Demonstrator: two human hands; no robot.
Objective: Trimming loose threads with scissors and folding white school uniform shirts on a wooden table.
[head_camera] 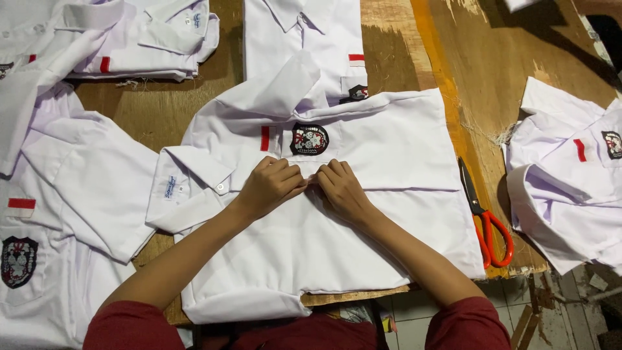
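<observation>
1. Head view: a white cotton shirt lies flat mid-table, smooth, collar to the left, with a dark round badge and a small red patch on its chest.
2. The table is rough, worn wood; orange-handled scissors lie just right of the shirt.
3. More white shirts are piled left, above and right.
4. Left hand: grip narrow, fingers curled, pinching the shirt's front edge.
5. Right hand: the same narrow pinch on the cloth, fingertips meeting the left's.
6. Both forearms angle inward from red sleeves, wrists low on the cloth.
</observation>
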